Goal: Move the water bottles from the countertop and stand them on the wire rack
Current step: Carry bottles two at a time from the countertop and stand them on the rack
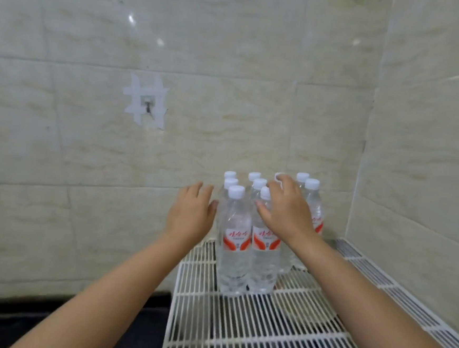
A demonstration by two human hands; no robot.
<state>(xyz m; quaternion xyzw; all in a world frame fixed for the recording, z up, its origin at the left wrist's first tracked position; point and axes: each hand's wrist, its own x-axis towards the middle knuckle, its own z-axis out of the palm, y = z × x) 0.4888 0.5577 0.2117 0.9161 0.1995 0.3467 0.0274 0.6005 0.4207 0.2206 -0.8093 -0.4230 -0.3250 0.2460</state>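
Several clear water bottles [236, 237] with white caps and red-and-white labels stand upright in a tight cluster at the back of the white wire rack [251, 329]. My left hand [191, 212] is just left of the cluster, fingers spread, holding nothing and not quite touching the front left bottle. My right hand [286, 208] hovers over the front right bottle [264, 253], fingers apart, covering its shoulder and part of the bottles behind. Whether it touches the bottle I cannot tell.
Beige tiled walls meet in a corner behind and to the right of the rack. A taped hook [146, 104] sticks to the back wall. A dark countertop [60, 322] lies lower left, beside and under the rack.
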